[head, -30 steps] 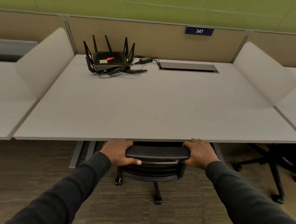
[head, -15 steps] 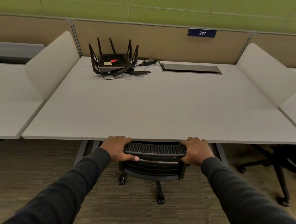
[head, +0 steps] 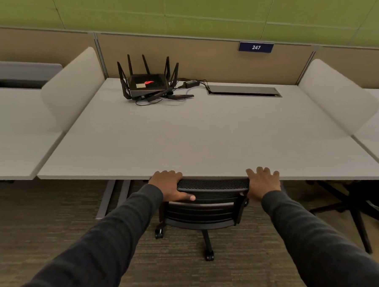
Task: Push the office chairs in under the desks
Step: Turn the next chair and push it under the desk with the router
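Observation:
A black mesh-backed office chair (head: 209, 207) stands at the front edge of the grey desk (head: 206, 140), its seat hidden beneath the desktop. The top of its backrest sits level with the desk edge. My left hand (head: 170, 185) grips the backrest's left top corner, thumb along its rear face. My right hand (head: 262, 183) lies on the right top corner with its fingers spread apart, fingertips reaching the desk edge. Two castors and part of the chair's base show on the carpet below.
A black router (head: 146, 84) with several antennas and its cables sits at the desk's back left, beside a cable slot (head: 244, 90). White divider screens flank the desk. The base of another black chair (head: 354, 209) stands under the right neighbouring desk.
The chair has rolled forward until its backrest meets the desk edge. My right hand's fingers have loosened and spread over the corner; my left hand keeps its grip.

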